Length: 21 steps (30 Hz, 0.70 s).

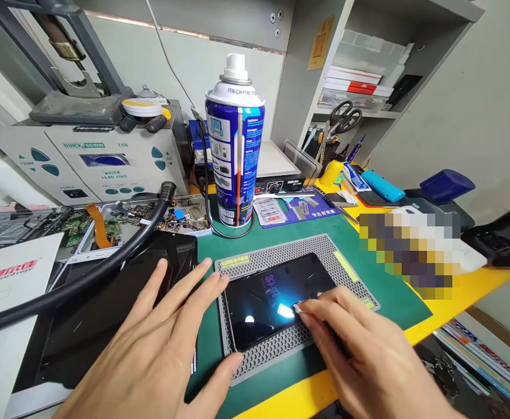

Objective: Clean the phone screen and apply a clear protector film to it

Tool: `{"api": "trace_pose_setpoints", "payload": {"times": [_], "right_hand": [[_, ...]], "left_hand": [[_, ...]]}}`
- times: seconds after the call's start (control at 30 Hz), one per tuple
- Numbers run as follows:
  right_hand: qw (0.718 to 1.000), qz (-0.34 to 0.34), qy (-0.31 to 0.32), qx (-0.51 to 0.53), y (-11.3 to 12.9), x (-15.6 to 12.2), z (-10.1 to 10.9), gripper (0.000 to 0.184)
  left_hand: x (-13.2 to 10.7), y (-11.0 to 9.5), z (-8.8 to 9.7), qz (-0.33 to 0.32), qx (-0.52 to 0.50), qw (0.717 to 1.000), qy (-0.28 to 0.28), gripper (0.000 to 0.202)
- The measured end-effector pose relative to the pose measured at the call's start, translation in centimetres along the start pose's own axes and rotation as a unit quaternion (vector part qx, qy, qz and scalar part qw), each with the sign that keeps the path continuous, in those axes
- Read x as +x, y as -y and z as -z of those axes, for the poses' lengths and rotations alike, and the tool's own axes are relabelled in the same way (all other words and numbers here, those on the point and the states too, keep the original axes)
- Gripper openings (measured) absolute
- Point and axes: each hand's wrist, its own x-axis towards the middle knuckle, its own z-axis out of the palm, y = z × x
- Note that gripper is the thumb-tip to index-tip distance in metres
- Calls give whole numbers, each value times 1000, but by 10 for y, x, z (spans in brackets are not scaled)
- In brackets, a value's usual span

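Note:
A smartphone with a glossy black screen lies face up on a grey honeycomb-patterned mat, and bright reflections show on its glass. My left hand is open with fingers spread at the phone's left end. Its thumb tip is by the lower left corner and a fingertip is near the upper left one; firm contact cannot be made out. Over the right part of the screen, my right hand pinches a small white scrap against the glass. Most of the scrap is hidden by the fingers, so its kind is unclear.
A blue spray can stands behind the mat. At left are a hot-air station, its black hose, circuit boards and a large dark screen. Scissors and tools stand back right. The bench's yellow edge runs in front.

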Motion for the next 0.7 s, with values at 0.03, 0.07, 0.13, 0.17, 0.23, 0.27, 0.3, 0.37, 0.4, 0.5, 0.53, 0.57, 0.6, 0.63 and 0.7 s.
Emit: {"api": "trace_pose_setpoints", "payload": {"times": [0.03, 0.07, 0.13, 0.17, 0.23, 0.27, 0.3, 0.37, 0.4, 0.5, 0.53, 0.57, 0.6, 0.63, 0.7], "right_hand": [[1000, 2, 28, 8, -6, 0, 7, 16], [998, 7, 54, 5, -12, 1, 13, 16], [994, 29, 101, -9, -23, 2, 24, 18], [992, 42, 115, -19, -26, 2, 28, 19], [990, 62, 123, -33, -29, 4, 32, 19], [989, 69, 124, -40, -29, 5, 33, 19], [988, 79, 126, -47, -28, 6, 34, 19], [983, 105, 136, -72, -26, 8, 35, 24], [979, 118, 139, -87, -25, 8, 36, 28], [970, 148, 136, -133, -26, 7, 38, 41], [967, 157, 134, -150, -27, 5, 39, 45], [963, 166, 134, -164, -28, 3, 39, 50], [959, 176, 136, -177, -29, 1, 40, 53], [955, 184, 136, -187, -30, 0, 40, 56], [952, 191, 138, -197, -31, -1, 41, 58]], "left_hand": [[-1, 0, 0, 1, 3, 1000, 1, 63], [-1, 0, -1, 3, 7, 1000, -1, 63], [-2, 0, 0, 10, 17, 1000, -5, 64], [-2, 0, 0, 9, 21, 1000, -7, 63], [-2, 1, 0, 3, 28, 1000, -8, 63], [-2, 0, 0, -2, 29, 1000, -5, 63], [-3, 0, 0, 0, 28, 1000, -3, 63], [-4, -4, -2, 28, 16, 999, -9, 60], [-5, -6, -3, 48, 4, 999, -12, 58], [-8, -11, -6, 89, -37, 995, -28, 54], [-9, -11, -7, 88, -49, 995, -29, 53], [-10, -10, -7, 86, -60, 994, -27, 53], [-11, -8, -8, 82, -72, 994, -24, 54], [-12, -5, -8, 76, -84, 993, -18, 55], [-14, 2, -9, 68, -105, 992, -4, 58]]}}
